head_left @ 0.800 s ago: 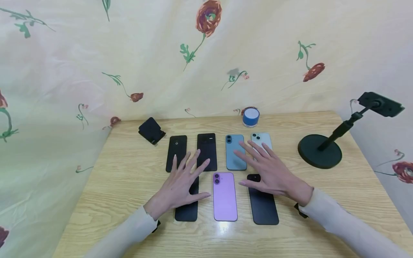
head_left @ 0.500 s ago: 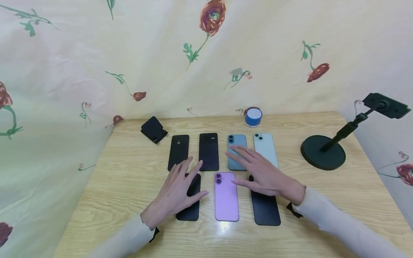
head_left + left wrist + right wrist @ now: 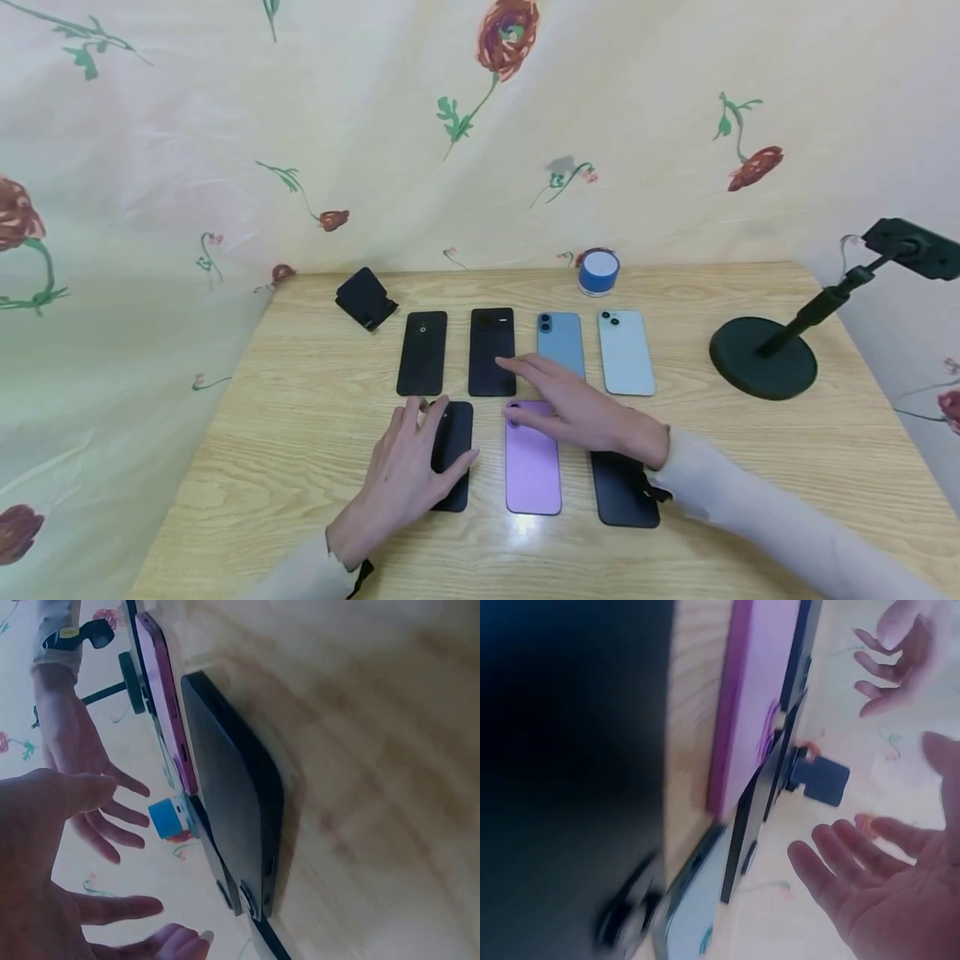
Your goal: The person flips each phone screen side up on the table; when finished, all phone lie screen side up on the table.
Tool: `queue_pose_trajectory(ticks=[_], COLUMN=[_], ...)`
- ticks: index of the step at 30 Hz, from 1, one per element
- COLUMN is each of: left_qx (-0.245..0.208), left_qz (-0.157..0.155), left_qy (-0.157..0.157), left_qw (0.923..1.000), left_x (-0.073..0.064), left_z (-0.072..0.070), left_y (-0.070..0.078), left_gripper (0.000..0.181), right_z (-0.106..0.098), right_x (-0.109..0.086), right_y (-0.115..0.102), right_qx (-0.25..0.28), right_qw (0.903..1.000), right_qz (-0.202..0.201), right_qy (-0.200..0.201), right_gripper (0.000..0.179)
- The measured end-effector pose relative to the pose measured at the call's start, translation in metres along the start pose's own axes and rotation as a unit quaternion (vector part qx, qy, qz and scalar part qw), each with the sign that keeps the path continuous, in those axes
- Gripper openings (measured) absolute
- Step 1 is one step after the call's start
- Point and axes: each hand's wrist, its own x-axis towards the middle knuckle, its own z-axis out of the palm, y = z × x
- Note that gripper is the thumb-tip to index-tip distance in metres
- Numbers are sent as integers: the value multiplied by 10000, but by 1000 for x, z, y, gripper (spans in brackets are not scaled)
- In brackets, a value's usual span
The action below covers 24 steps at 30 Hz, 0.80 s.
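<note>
Above the front-left black phone (image 3: 456,442) hovers my left hand (image 3: 397,479), its fingers spread and slightly bent, holding nothing. In the left wrist view, that phone (image 3: 232,780) lies flat, with a gap between it and the hand. My right hand (image 3: 577,412) reaches across the top of the purple phone (image 3: 532,479), fingers extended and palm down. Its forearm side covers part of the front-right black phone (image 3: 628,500). Behind the hands lie a black phone (image 3: 422,354), another black phone (image 3: 492,354), a blue phone (image 3: 560,335) partly hidden by the right hand, and a pale blue phone (image 3: 627,354).
On the wooden table (image 3: 262,433), a folded black object (image 3: 365,297) lies at the back left. A blue and white cylinder (image 3: 598,272) stands at the back by the flowered cloth (image 3: 390,125). At the right is a black stand (image 3: 765,358) with a round base.
My right hand has swept left from near the two blue phones to over the purple one. My left hand has lowered slightly, its fingers bending more. The view has shifted slightly.
</note>
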Motion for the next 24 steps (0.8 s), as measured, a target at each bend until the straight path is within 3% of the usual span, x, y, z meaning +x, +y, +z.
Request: queue_pose_trajectory(ticks=[5, 8, 18, 24], left_qx=[-39, -19, 152, -49], left_qz=[-482, -602, -560, -511], left_qy=[-377, -510, -836, -1095], left_qw=[9981, 9969, 9948, 9927], left_x=[-8, -12, -26, -34], left_z=[4, 8, 14, 17], left_y=[2, 2, 6, 9], left_gripper=[87, 89, 99, 96], right_z=[12, 19, 33, 39], right_x=[13, 22, 42, 50], right_y=[-5, -9, -17, -17], right_qx=[421, 688, 1374, 1338], right_qw=[9988, 9973, 9879, 9852], right_qz=[-126, -93, 698, 977], right_qy=[200, 246, -150, -444], right_gripper=[61, 55, 43, 48])
